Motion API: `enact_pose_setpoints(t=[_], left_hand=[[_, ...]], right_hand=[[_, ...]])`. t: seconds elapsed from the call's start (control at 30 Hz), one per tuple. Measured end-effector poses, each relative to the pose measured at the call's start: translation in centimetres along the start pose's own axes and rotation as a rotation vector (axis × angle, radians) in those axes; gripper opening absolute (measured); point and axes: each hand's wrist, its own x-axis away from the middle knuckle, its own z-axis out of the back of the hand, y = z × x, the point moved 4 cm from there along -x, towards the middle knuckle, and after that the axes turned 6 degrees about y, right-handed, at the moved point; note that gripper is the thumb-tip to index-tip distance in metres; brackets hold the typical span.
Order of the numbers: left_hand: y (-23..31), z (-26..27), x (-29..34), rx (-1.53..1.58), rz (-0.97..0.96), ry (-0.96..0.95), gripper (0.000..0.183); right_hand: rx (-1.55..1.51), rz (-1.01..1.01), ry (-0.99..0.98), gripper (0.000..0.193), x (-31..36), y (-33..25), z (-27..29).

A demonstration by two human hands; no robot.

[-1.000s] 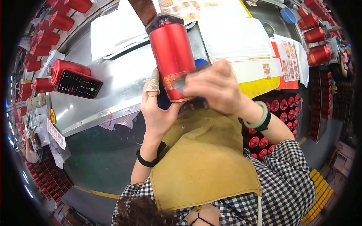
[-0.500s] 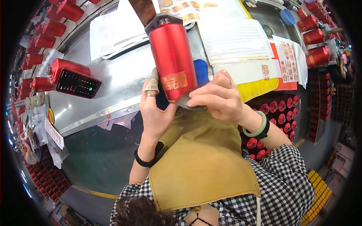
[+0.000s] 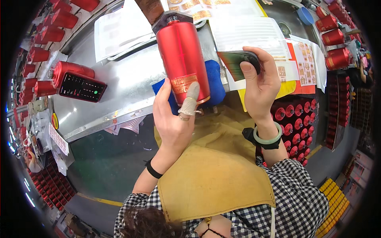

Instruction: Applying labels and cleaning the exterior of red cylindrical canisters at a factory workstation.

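A glossy red bottle (image 3: 180, 51) lies on a blue cloth (image 3: 216, 81) at the bench edge, its neck against a dark metal holder (image 3: 162, 20). Near the bottle's base is a gold decorative label (image 3: 184, 84). My left hand (image 3: 174, 115) grips that base. A finger in a cloth finger cover presses on the label; the other fingers lie along the left side. Off to the right and apart from the bottle, my right hand (image 3: 264, 81) pinches a thin, dark, flat scraper (image 3: 238, 62) between thumb and fingers.
A phone (image 3: 82, 86) leans on another red bottle (image 3: 71, 71) at left. Paper sheets (image 3: 250, 35) and gold sticker sheets (image 3: 305, 59) cover the bench at right, by a yellow sheet (image 3: 286, 91). A blue bowl (image 3: 305, 16) stands behind. Red bottles (image 3: 295, 127) fill a crate below.
My right hand has lifted the scraper off the bottle's base, up and to the right. My left hand has shifted right, its covered finger now on the label. The bottle has barely turned.
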Motion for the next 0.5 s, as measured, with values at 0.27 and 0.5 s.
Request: enact_pose_setpoints(t=[0.27,0.5], left_hand=[[0.8,-0.7,-0.5,-0.003,0.039,-0.026,0.082],[-2.0,-0.5,-0.2,0.235,0.154,0.062,0.08]], right_hand=[[0.027,0.019,-0.029,0.023,0.3,-0.5,-0.7],[0.18,0.206,-0.306,0.031,-0.5,-1.7,-2.0]])
